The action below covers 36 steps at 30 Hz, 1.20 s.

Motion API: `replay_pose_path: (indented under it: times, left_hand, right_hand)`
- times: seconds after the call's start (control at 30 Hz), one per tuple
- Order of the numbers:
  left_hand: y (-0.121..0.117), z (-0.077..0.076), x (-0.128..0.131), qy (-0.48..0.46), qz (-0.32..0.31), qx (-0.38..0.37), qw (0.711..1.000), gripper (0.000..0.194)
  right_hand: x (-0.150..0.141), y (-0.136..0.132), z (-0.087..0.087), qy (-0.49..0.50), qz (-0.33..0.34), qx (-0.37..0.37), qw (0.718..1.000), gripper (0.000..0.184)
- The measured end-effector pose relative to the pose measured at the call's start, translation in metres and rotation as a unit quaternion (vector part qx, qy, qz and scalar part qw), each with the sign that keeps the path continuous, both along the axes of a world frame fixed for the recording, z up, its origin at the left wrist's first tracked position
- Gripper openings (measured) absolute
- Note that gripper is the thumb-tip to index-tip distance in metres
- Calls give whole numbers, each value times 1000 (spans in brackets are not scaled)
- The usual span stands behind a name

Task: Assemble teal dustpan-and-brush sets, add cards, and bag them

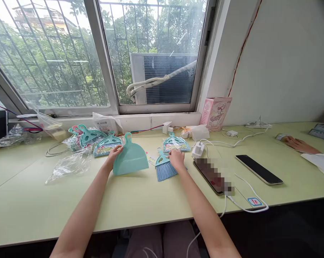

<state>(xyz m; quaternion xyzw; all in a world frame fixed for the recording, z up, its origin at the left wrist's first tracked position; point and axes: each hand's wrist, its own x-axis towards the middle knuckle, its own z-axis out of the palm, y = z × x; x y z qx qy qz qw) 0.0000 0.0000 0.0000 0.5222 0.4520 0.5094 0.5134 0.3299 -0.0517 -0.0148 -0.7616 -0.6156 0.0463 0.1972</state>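
My left hand (115, 154) is closed on the left edge of a mint-green dustpan (131, 159), which it holds tilted up above the table with its handle pointing away from me. A small hand brush (165, 168) with blue bristles lies to the right of the dustpan, bristles toward me. Curled fingers of my right hand (177, 158) grip the brush at its right side; part of the brush is hidden under them. Just beyond that hand lies a packaged brush-and-dustpan set (175, 143). Another packaged set (108, 145) sits behind the dustpan.
Crumpled clear plastic wrap (70, 165) and a pile of sets (88, 136) lie at left. To the right are a phone (211, 177) on a cable, a white charger (198, 149) and a second phone (258, 169). Another person's hand (301, 144) rests at far right. A pink box (215, 114) stands by the wall.
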Motion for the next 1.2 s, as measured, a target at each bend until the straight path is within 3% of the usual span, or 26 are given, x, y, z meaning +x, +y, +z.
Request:
replay_pose_path:
  times: [0.13, 0.2, 0.3, 0.4, 0.47, 0.57, 0.67, 0.73, 0.83, 0.93, 1.03, 1.13, 1.2]
  left_hand:
    - [-4, 6, 7, -88, 29, 15, 996, 64]
    - [-2, 5, 10, -92, 29, 24, 995, 68]
    - [1, 3, 17, -100, 55, 20, 993, 67]
    - [-3, 3, 31, -115, 65, 11, 991, 62]
    - [-11, 3, 46, -100, 23, -2, 995, 57]
    - [-27, 3, 72, -51, -67, -8, 996, 54]
    - [-40, 2, 89, 40, -140, 35, 989, 68]
    - [-44, 1, 93, 97, -158, 65, 980, 84]
    - [-42, -2, 92, 135, -170, 85, 973, 91]
    - [-41, -5, 90, 149, -168, 95, 970, 85]
    - [-44, -3, 91, 146, -197, 101, 964, 81]
    - [-50, 4, 93, 135, -212, 110, 962, 80]
    - [-52, 8, 93, 133, -207, 120, 962, 81]
  right_hand:
    - [4, 10, -1, 194, 21, 29, 980, 17]
    - [6, 11, 2, 350, 89, 75, 929, 20]
    - [6, 7, 13, 520, 179, 139, 824, 32]
    - [-3, -2, 24, 572, 212, 171, 774, 38]
    - [-14, -8, 27, 554, 234, 176, 779, 36]
    - [-33, -15, 25, 481, 227, 185, 826, 27]
    - [-48, -20, 19, 377, 125, 214, 893, 22]
    - [-53, -23, 16, 313, 63, 222, 921, 23]
    - [-53, -26, 16, 230, 53, 202, 951, 24]
    - [-53, -28, 16, 145, 76, 213, 963, 24]
    - [-52, -28, 17, 86, 79, 261, 958, 21]
    - [-49, -25, 18, 99, 75, 282, 951, 26]
    - [-45, -22, 19, 157, 97, 243, 952, 34]
